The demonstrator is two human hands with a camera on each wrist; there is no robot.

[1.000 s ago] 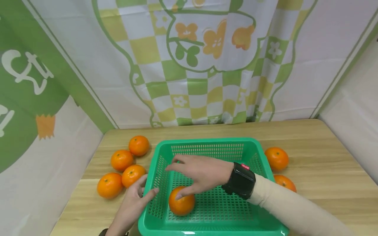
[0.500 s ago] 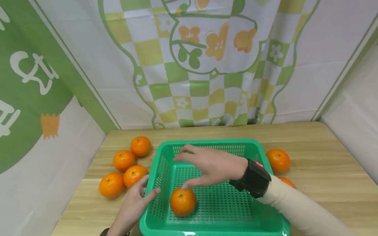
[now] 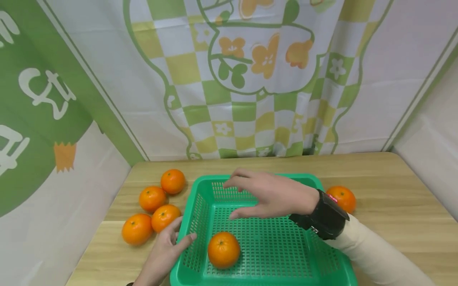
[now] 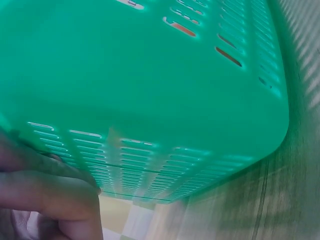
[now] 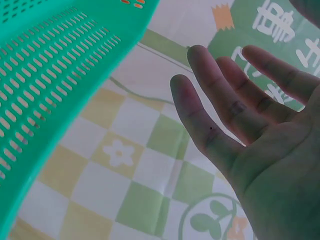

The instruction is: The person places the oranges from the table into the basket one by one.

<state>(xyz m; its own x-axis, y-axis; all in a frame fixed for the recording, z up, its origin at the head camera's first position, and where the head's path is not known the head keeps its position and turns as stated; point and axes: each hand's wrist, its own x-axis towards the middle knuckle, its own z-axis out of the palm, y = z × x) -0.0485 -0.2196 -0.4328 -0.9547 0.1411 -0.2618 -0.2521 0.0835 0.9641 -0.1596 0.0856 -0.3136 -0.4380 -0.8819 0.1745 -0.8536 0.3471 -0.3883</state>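
A green plastic basket (image 3: 272, 282) with slotted walls stands on the table, and one mandarin (image 3: 224, 250) lies inside at its near left. My left hand (image 3: 162, 252) holds the basket's left rim, thumb over the inside and fingers along the outer wall. Those fingers (image 4: 60, 200) show bent beside the slots in the left wrist view. Above the basket hovers my right hand (image 3: 275, 194), holding nothing, its fingers loosely spread. In the right wrist view the fingers (image 5: 225, 105) are apart from the basket wall.
Several mandarins (image 3: 152, 198) cluster on the wooden table (image 3: 107, 246) left of the basket. Another mandarin (image 3: 342, 198) sits to the right, partly behind my right wrist. A patterned curtain (image 3: 247, 131) hangs along the table's back edge.
My right hand has lifted off the mandarin in the basket and moved up and to the right. The mandarin stays in the basket. My left hand keeps its hold on the rim.
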